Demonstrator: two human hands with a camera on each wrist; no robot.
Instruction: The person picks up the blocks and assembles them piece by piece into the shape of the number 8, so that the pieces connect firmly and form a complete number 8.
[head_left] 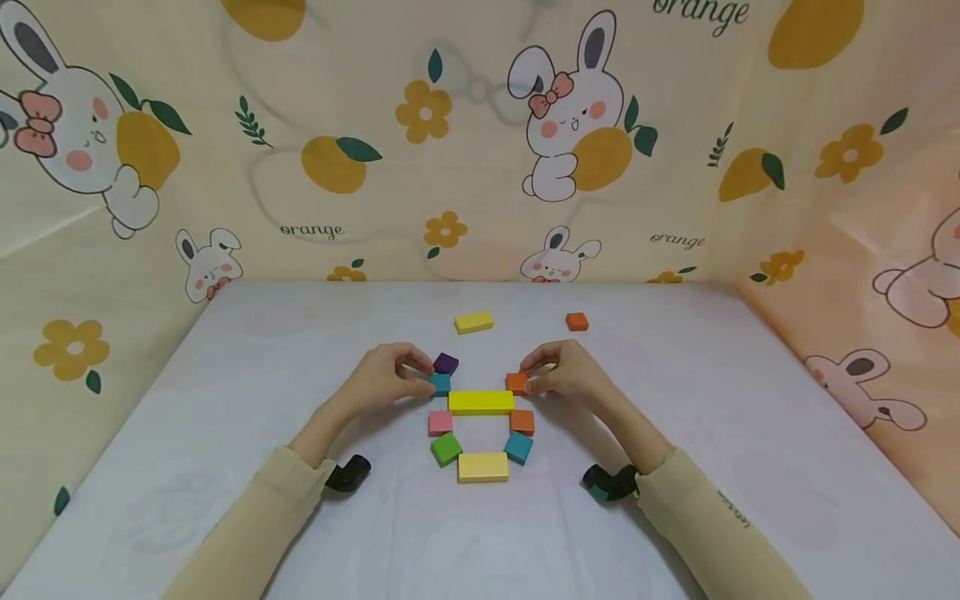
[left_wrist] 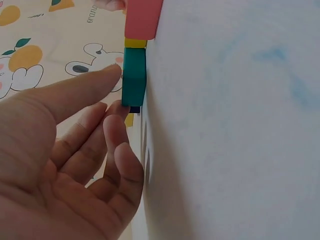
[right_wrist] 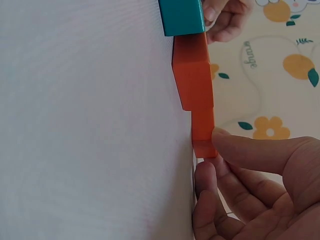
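My left hand [head_left: 381, 377] pinches a blue block [head_left: 440, 385] between thumb and fingers, beside the left end of a long yellow block [head_left: 481, 402]. Just behind it lies a purple block [head_left: 446, 363], turned at an angle. At the yellow block's other end, my right hand [head_left: 572, 372] pinches an orange block [head_left: 516, 383]. Nearer me, a pink block [head_left: 440, 423] and a tilted green block [head_left: 447, 449] line the left side. A second orange block [head_left: 522, 422] and a tilted blue block [head_left: 519, 447] line the right. A pale yellow block [head_left: 483, 467] lies across the front.
Toward the back of the white tabletop [head_left: 180, 467] lie a yellow block [head_left: 474, 322] and a small orange block [head_left: 577, 322], apart from the others. A printed cloth [head_left: 480, 167] with rabbits and oranges hangs behind and at both sides. Black wrist cameras [head_left: 349, 474] sit by the sleeves.
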